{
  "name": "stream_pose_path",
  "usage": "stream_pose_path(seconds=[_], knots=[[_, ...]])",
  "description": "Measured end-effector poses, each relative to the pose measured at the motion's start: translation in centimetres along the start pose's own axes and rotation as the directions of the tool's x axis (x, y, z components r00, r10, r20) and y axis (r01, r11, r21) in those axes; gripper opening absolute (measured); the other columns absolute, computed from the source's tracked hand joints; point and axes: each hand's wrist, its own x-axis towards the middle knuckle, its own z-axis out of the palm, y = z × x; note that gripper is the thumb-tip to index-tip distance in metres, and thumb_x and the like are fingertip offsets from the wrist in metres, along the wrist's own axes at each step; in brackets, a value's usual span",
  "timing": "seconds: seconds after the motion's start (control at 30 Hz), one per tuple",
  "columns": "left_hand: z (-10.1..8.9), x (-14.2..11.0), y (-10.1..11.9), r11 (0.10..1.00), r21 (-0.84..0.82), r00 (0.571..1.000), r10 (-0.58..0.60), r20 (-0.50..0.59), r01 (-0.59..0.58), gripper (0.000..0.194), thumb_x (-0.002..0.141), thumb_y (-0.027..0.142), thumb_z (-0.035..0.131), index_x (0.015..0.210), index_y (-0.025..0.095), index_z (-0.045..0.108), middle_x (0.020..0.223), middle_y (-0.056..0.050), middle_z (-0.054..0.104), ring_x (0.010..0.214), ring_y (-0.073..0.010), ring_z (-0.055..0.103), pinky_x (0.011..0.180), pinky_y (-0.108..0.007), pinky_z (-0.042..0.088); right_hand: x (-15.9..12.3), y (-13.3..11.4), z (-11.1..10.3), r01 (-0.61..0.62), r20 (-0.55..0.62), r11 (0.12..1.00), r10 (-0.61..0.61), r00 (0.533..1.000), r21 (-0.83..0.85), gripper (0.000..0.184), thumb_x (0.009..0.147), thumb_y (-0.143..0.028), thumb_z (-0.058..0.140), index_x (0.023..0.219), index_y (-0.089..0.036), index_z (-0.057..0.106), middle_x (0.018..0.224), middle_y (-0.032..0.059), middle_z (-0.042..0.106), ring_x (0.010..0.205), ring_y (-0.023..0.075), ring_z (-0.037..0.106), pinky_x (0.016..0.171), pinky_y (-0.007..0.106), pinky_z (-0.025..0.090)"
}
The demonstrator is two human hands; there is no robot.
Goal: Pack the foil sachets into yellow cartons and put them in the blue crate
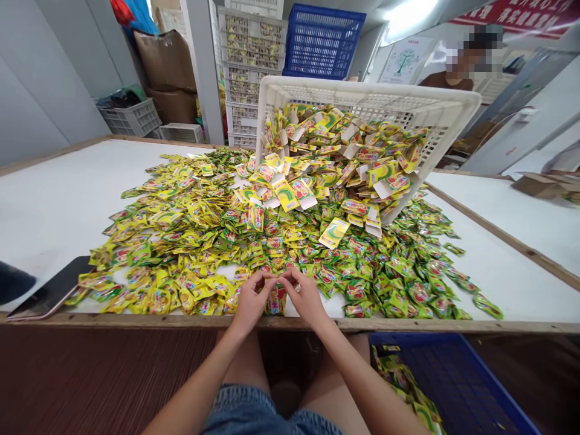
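Observation:
Near the table's front edge, my left hand (251, 300) and my right hand (304, 296) meet, thumbs and fingertips pinched together at the top of a small printed carton (276, 301). The carton is red and yellow and stands between the two hands; its upper end is hidden by my fingers. To the left of my hands spreads a heap of yellow candy packets (190, 290). Green candy packets (399, 284) lie heaped on the right. Beyond my hands, a white plastic crate (371, 90) lies tipped toward me, with open yellow cartons (286, 194) spilling out over the packets.
A phone-like dark flat device (52, 290) and a dark round object (13, 283) lie at the left. Below the table's right side stands a blue crate (466, 374) with filled cartons. Stacked crates (254, 78) rise behind. A person (462, 72) is at the back right.

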Motion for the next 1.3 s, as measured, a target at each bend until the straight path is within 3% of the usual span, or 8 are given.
stream_pose_path(seconds=[0.4,0.5,0.57,0.7,0.83,1.0,1.17,1.3], knots=[[-0.8,-1.4,-0.7,0.998,0.055,0.998,0.034,0.053,-0.037,0.03,0.08,0.029,0.057,0.107,0.017,0.059,0.103,-0.008,0.06,0.093,-0.0161,0.057,0.084,-0.03,0.045,-3.0,-0.3,0.9,0.017,-0.089,0.994,-0.007,0.996,0.104,0.021,0.089,-0.025,0.043,0.107,-0.02,0.052,0.103,0.0047,0.057,0.092,0.0139,0.055,0.081,0.027,0.044],[-1.0,-1.6,-0.9,0.999,-0.025,0.999,0.037,0.026,-0.037,0.041,0.081,0.028,0.056,0.119,0.017,0.044,0.104,-0.008,0.058,0.089,-0.015,0.058,0.082,-0.031,0.046,-5.3,0.0,-5.3,-0.025,-0.263,0.995,-0.002,0.965,-0.1,0.024,0.09,-0.028,0.037,0.107,-0.022,0.053,0.104,0.0058,0.057,0.095,0.0162,0.054,0.082,0.029,0.043],[-1.1,-1.6,-1.0,1.0,-0.009,1.0,0.018,0.007,-0.018,0.031,0.082,0.029,0.053,0.109,0.015,0.049,0.099,-0.008,0.058,0.087,-0.0153,0.058,0.081,-0.03,0.046,-7.8,1.0,-11.5,-0.195,-0.219,0.926,0.128,0.967,-0.323,0.027,0.088,-0.033,0.037,0.102,-0.022,0.058,0.096,0.0073,0.059,0.085,0.0189,0.056,0.074,0.031,0.044],[-0.5,-1.4,-0.6,0.991,0.122,0.996,0.052,0.07,-0.06,0.023,0.082,0.028,0.053,0.1,0.015,0.055,0.093,-0.007,0.06,0.084,-0.015,0.057,0.079,-0.027,0.046,-10.3,3.2,-20.0,-0.337,-0.222,0.543,0.267,0.938,-0.769,0.028,0.076,-0.042,0.047,0.075,-0.023,0.067,0.071,0.0093,0.056,0.065,0.0236,0.053,0.063,0.039,0.041],[-0.2,-1.8,-0.3,0.961,0.231,0.988,0.145,0.059,-0.154,0.019,0.082,0.025,0.053,0.098,0.016,0.057,0.095,-0.006,0.06,0.084,-0.014,0.057,0.078,-0.026,0.045,-4.9,3.9,-16.6,-0.083,-0.134,0.58,-0.046,0.99,-0.81,0.034,0.087,-0.043,0.038,0.103,-0.03,0.065,0.123,0.0079,0.046,0.112,0.0256,0.043,0.091,0.042,0.035],[-0.9,-2.2,-0.3,0.949,0.266,0.985,0.171,0.028,-0.172,0.016,0.083,0.024,0.051,0.094,0.016,0.058,0.09,-0.005,0.059,0.082,-0.0138,0.056,0.075,-0.025,0.044,3.7,5.5,-9.3,-0.134,-0.122,0.528,0.058,0.991,-0.839,0.035,0.087,-0.041,0.043,0.113,-0.027,0.06,0.139,0.0076,0.028,0.127,0.0335,0.021,0.096,0.053,0.022],[-0.5,-2.2,-0.2,0.944,0.283,0.985,0.171,0.011,-0.167,0.015,0.083,0.025,0.05,0.092,0.016,0.059,0.09,-0.007,0.059,0.083,-0.0156,0.055,0.074,-0.026,0.044,5.9,7.7,-8.9,-0.145,-0.111,0.473,0.099,0.989,-0.869,0.046,0.089,-0.039,0.036,0.125,-0.013,0.049,0.138,0.0138,0.031,0.126,0.0328,0.023,0.098,0.056,0.017],[-0.5,-2.3,0.2,0.931,0.31,0.981,0.195,0.016,-0.19,0.017,0.083,0.025,0.048,0.094,0.017,0.059,0.095,-0.008,0.058,0.091,-0.0175,0.055,0.08,-0.029,0.044,5.0,7.4,-9.5,-0.199,-0.257,0.528,-0.037,0.966,-0.825,0.056,0.09,-0.042,0.031,0.131,-0.004,0.039,0.14,0.0158,0.027,0.126,0.0301,0.024,0.101,0.051,0.019]])
